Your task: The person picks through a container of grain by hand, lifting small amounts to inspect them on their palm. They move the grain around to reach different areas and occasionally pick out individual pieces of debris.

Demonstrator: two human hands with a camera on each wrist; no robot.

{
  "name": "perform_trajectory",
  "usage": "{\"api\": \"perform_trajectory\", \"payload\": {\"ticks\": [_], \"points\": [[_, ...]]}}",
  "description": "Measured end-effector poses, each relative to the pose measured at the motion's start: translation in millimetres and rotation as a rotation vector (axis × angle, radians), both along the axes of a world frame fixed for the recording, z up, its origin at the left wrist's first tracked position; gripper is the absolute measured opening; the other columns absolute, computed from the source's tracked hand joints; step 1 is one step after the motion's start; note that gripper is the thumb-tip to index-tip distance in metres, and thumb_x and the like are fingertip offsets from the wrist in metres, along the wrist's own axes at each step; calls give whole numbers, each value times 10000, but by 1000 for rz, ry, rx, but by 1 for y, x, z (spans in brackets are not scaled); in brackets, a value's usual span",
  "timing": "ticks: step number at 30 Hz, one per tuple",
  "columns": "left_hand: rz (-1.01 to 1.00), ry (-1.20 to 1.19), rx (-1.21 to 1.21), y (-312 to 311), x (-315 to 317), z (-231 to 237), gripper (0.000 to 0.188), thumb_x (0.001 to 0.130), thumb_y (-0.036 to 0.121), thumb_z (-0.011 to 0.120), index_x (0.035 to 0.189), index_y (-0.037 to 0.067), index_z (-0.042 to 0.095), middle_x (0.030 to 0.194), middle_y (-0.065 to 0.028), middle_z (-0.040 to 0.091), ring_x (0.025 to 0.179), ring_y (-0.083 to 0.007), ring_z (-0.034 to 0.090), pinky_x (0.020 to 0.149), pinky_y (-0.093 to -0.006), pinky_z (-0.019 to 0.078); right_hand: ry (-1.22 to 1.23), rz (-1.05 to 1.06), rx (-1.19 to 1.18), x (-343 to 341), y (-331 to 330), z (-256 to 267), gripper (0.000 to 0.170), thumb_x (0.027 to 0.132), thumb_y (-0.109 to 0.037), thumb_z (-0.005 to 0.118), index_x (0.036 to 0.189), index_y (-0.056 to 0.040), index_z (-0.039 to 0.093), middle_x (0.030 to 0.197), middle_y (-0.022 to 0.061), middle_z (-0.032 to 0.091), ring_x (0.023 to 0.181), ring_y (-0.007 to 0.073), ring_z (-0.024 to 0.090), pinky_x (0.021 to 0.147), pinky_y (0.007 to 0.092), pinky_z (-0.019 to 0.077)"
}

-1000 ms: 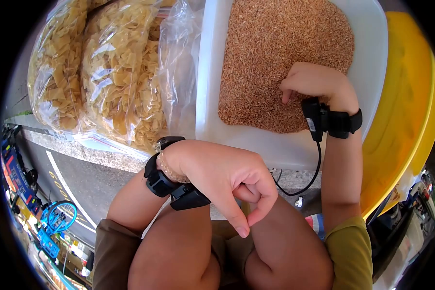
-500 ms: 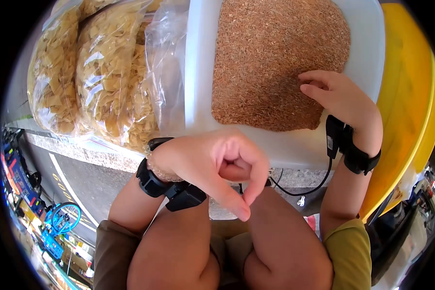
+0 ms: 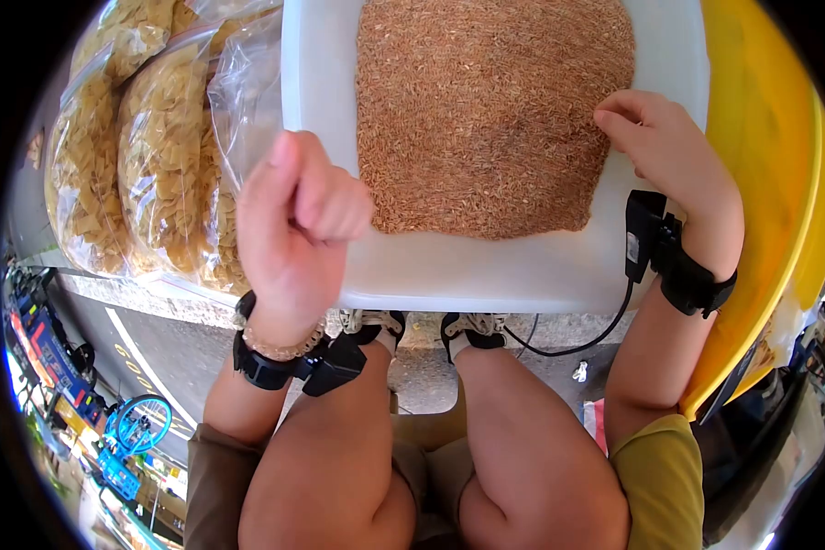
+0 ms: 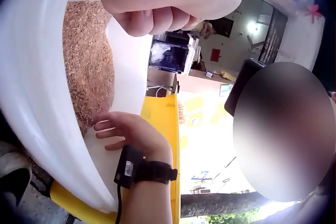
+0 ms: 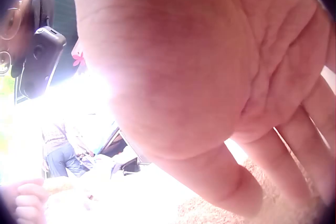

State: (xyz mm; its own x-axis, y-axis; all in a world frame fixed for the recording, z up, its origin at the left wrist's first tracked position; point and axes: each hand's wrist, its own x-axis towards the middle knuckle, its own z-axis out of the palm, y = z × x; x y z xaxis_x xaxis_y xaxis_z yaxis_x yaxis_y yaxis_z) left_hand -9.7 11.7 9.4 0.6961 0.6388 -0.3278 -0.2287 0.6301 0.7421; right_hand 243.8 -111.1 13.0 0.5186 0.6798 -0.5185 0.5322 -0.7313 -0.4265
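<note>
The left hand (image 3: 293, 229) had swung up and leftward toward the bags of pale flakes (image 3: 160, 165), its fingers curled into a fist with nothing visible inside, while the right hand (image 3: 674, 156) had drawn out to the edge of the reddish-brown grain (image 3: 486, 119). That suggested the right hand alone was tending the grain, the left playing no part. The right hand's fingers were extended and somewhat apart, gripping nothing; whether their tips touched grain could not be told. Most of the grain spread leftward from that hand, inside the white tub (image 3: 495, 275) and rightward of the fist.
</note>
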Motion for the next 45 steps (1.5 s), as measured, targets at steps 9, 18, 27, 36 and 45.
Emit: {"api": "perform_trajectory", "payload": {"ticks": [9,18,27,36,45], "points": [[152,58,308,34,11,2,391,958,285,364,615,119,276,503,40,173,454,-87,129,450,-280,130,13,112,110,3,-5,-12,248,791,-201,548,869,23,621,726,155,612,684,238,592,637,333,459],[132,100,360,40,16,-5,368,959,263,369,634,100,315,520,42,196,454,-76,154,446,-264,145,143,-35,-123,5,-3,-7,194,820,-259,580,923,-98,613,764,-29,583,731,68,542,578,250,430],[34,69,339,45,12,-5,359,965,248,349,644,87,330,512,45,203,451,-70,155,442,-257,147,80,2,-17,-4,0,-6,254,788,-217,573,913,-2,624,827,135,618,761,227,578,694,322,456],[47,42,298,46,8,-6,358,978,251,328,651,106,319,511,49,201,453,-68,148,449,-249,155,260,-89,-174,-19,16,1,257,800,-221,567,930,-10,634,866,110,631,767,191,602,651,306,475],[1,11,312,46,8,-9,356,977,249,325,652,104,331,507,46,202,448,-73,158,442,-245,160,279,-37,-315,-18,10,-22,534,827,-349,581,1265,-55,495,1088,118,589,810,208,598,657,305,508]]}}
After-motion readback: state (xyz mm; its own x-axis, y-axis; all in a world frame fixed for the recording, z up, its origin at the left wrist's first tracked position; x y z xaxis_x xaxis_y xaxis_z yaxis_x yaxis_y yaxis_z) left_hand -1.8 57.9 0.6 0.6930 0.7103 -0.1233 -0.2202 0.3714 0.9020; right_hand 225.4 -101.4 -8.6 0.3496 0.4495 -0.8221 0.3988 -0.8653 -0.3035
